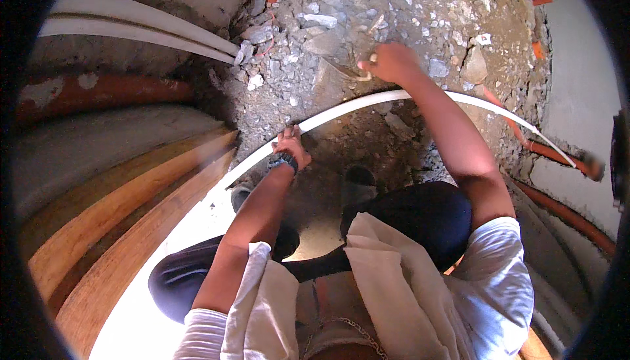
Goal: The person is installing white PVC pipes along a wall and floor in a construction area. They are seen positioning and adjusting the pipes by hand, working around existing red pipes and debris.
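A long white pipe runs across in front of me, arching from lower left to the right wall. My left hand, with a dark watch on its wrist, has its fingers curled over this pipe. Beyond the pipe, my right hand is closed round the handle of a trowel. The trowel's grey, dusty blade points left and lies against the rubble; its bent neck shows below my fingers. My right forearm passes over the pipe.
Two white pipes and an orange pipe stand out at the left, above wooden boards. Orange pipes run along the right wall. Broken stones cover the ground ahead. My shoes are just behind the white pipe.
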A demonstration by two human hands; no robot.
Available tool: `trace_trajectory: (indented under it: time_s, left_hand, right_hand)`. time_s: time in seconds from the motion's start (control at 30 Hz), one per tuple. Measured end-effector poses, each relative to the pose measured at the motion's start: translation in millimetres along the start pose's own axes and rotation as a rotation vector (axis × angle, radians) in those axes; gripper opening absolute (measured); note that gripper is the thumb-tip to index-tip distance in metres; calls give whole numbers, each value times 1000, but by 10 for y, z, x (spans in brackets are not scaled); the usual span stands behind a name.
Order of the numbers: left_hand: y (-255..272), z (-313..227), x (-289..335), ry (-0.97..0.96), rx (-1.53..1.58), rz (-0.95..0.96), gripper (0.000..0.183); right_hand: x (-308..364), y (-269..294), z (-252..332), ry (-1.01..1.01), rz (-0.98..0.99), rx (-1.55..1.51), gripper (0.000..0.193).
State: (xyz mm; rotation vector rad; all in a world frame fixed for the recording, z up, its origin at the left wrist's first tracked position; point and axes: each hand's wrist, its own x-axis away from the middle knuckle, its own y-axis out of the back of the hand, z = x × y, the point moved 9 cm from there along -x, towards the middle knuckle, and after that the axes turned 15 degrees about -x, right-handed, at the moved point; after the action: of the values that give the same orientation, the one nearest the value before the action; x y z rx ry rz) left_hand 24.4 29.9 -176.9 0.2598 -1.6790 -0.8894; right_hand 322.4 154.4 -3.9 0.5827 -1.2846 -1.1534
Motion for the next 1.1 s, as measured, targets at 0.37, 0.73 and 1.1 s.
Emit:
trace_trajectory:
  time_s: [0.37, 0.73, 1.1]
  left_hand:
    - [-67, -81, -332, -200, -343, 76, 115]
    - [-71, -42, -133, -188, -148, 29, 112]
    - [-232, -30, -156, -187, 17, -288, 123]
  right_hand:
    - [-308, -1396, 412, 437, 369, -53, 59]
    - [-315, -1527, -39, 296, 188, -99, 60]
    - [-595, -892, -840, 219, -58, -80, 74]
